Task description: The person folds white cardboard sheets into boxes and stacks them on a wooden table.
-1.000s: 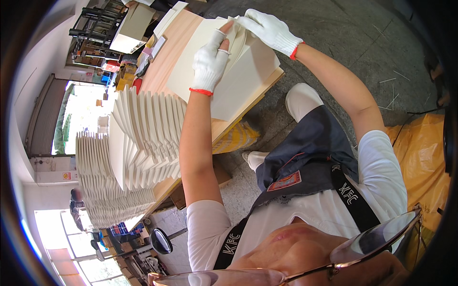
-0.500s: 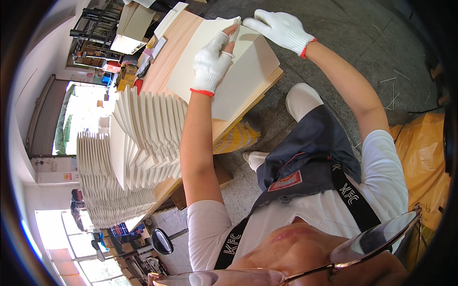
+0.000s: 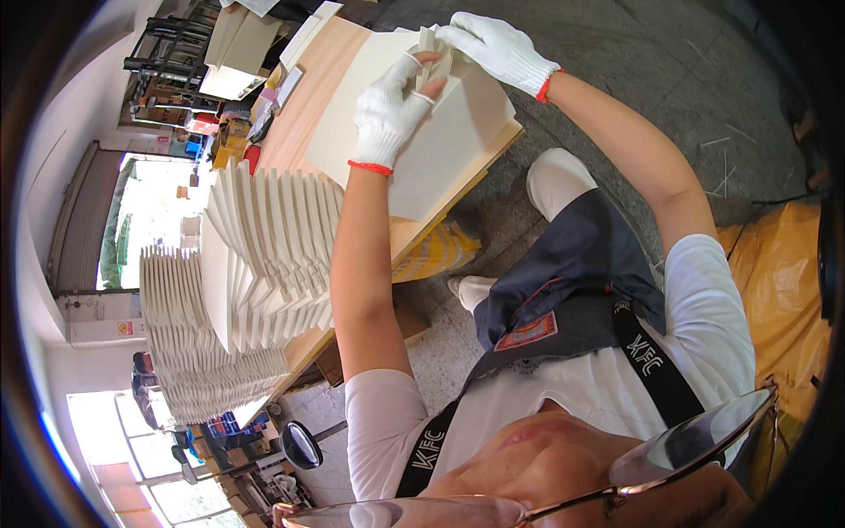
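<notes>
My left hand [image 3: 387, 112], in a white knit glove with bare thumb and fingertip, is closed on the narrow raised edge of a cream board [image 3: 427, 44]. That board is at the far end of a wooden worktable, above a large flat cream sheet [image 3: 352, 114]. My right hand [image 3: 500, 55], gloved in white with a red cuff, reaches to the same edge from the right. Its fingers are bent together against the board, the tips partly hidden. Below both hands lies another broad cream panel [image 3: 458, 132].
Tall fanned stacks of cream boards [image 3: 273, 229] stand left of my left forearm. The table's wood surface [image 3: 304, 106] shows beyond. Yellow wrapping [image 3: 440, 251] hangs under the table edge, and an orange plastic sheet [image 3: 779, 290] lies at right. Scraps litter the grey floor [image 3: 616, 70].
My right hand has moved slightly left, onto the board's edge beside my left hand. The edge pieces now stand further apart. My left hand has barely shifted.
</notes>
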